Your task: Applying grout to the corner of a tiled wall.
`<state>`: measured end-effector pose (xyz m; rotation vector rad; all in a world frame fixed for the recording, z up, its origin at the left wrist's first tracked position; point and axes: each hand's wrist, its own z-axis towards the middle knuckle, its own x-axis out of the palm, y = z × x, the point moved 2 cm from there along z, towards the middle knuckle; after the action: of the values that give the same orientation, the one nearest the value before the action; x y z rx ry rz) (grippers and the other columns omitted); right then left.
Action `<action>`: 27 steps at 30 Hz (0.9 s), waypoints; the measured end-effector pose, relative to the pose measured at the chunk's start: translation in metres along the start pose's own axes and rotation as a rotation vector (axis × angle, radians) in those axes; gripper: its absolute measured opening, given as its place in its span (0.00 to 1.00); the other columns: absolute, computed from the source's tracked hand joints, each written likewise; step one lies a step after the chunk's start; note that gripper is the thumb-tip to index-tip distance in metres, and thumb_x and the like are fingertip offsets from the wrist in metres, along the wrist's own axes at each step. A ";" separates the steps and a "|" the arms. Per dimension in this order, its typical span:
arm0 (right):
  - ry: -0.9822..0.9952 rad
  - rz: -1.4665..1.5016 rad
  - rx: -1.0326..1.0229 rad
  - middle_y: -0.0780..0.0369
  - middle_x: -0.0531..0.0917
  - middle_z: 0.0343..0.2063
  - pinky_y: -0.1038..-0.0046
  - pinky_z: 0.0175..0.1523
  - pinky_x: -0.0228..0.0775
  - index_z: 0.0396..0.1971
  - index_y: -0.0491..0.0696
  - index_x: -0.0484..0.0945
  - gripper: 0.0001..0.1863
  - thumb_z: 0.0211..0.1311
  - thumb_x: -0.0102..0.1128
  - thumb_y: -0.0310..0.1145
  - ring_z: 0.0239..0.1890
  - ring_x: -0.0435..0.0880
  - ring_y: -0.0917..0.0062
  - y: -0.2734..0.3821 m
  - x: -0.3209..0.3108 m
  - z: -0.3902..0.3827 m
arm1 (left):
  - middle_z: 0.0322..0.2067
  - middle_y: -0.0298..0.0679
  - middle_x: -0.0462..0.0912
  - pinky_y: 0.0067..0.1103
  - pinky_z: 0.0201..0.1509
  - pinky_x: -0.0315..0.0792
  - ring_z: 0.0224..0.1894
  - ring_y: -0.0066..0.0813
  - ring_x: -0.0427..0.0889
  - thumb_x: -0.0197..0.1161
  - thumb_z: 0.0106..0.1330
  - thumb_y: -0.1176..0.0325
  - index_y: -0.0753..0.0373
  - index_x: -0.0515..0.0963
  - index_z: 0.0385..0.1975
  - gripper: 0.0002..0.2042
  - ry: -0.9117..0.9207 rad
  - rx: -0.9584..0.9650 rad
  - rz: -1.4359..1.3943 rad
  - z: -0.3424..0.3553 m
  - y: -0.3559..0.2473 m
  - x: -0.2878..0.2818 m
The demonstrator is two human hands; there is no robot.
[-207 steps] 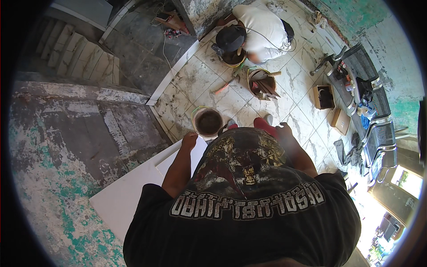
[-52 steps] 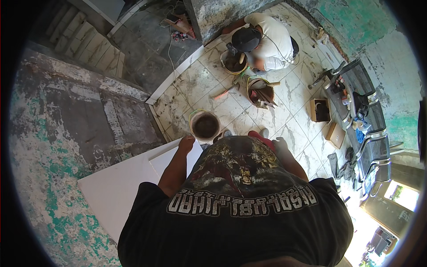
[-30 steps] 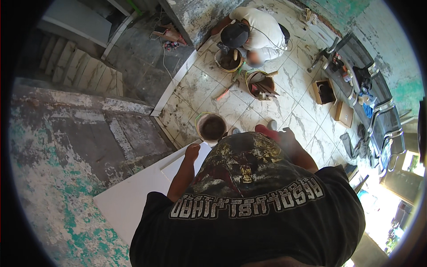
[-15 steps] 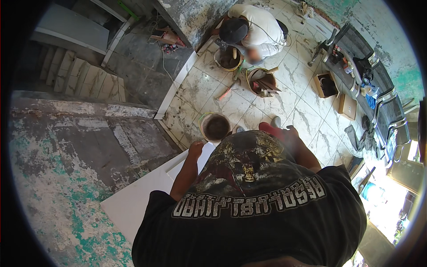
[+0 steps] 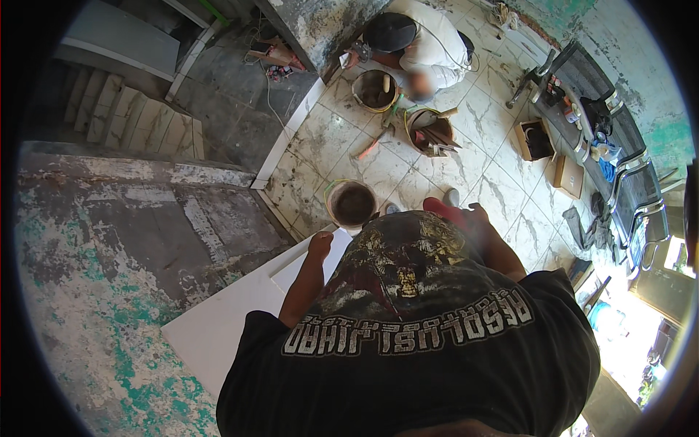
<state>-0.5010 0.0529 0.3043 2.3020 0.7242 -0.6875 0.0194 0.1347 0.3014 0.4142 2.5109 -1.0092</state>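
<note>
The person looks straight down over a black shirt (image 5: 415,342). The left hand (image 5: 319,244) rests on the top edge of a big white board (image 5: 240,313). The board leans along the worn green and grey wall (image 5: 109,291), and the hand on its edge looks like it keeps the board steady so it does not tip. The fingers seem curled over the edge, but they are small in the picture, so I cannot tell for sure if the grip is closed on it.

The right hand (image 5: 466,218) is out in front by the belly. It looks reddish and blurry, maybe in a glove. I cannot tell if its grip is open or shut, or if it holds anything.

Just past both hands, down on the tiled floor (image 5: 502,175), stands a bucket (image 5: 352,204) with dark wet stuff in it. It sits near the foot of the board, close enough to reach.

Farther off, another person (image 5: 422,44) in a light shirt bends over a second bucket (image 5: 375,91). Beside it is a third bucket (image 5: 429,131) with sticks or tools poking out. These sit close to that person, handy for that person's own work. An open box (image 5: 535,140) lies on the floor near some black chairs (image 5: 619,167) set along the far wall. To the left, steps (image 5: 131,120) go down.
</note>
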 end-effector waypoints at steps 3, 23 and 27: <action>0.009 -0.014 -0.002 0.53 0.79 0.38 0.70 0.44 0.71 0.49 0.46 0.68 0.28 0.47 0.59 0.43 0.39 0.80 0.67 0.003 -0.003 -0.003 | 0.37 0.44 0.79 0.25 0.47 0.68 0.41 0.34 0.77 0.56 0.53 0.60 0.66 0.76 0.38 0.17 -0.002 -0.006 -0.019 0.002 0.002 0.005; 0.016 0.068 0.067 0.54 0.81 0.34 0.69 0.43 0.71 0.49 0.45 0.68 0.27 0.49 0.59 0.40 0.37 0.80 0.66 0.013 -0.007 -0.019 | 0.35 0.44 0.79 0.24 0.45 0.68 0.40 0.33 0.77 0.56 0.53 0.61 0.68 0.75 0.37 0.17 -0.018 0.033 -0.042 -0.003 -0.020 0.003; -0.009 0.025 0.038 0.53 0.79 0.37 0.70 0.44 0.71 0.49 0.46 0.69 0.27 0.48 0.60 0.41 0.39 0.80 0.66 0.000 -0.003 -0.007 | 0.35 0.44 0.79 0.24 0.45 0.68 0.40 0.33 0.77 0.57 0.53 0.61 0.67 0.75 0.37 0.17 -0.003 0.033 -0.025 -0.005 -0.026 0.004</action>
<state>-0.5011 0.0567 0.3111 2.3373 0.6821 -0.7058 0.0036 0.1213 0.3180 0.3920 2.5053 -1.0606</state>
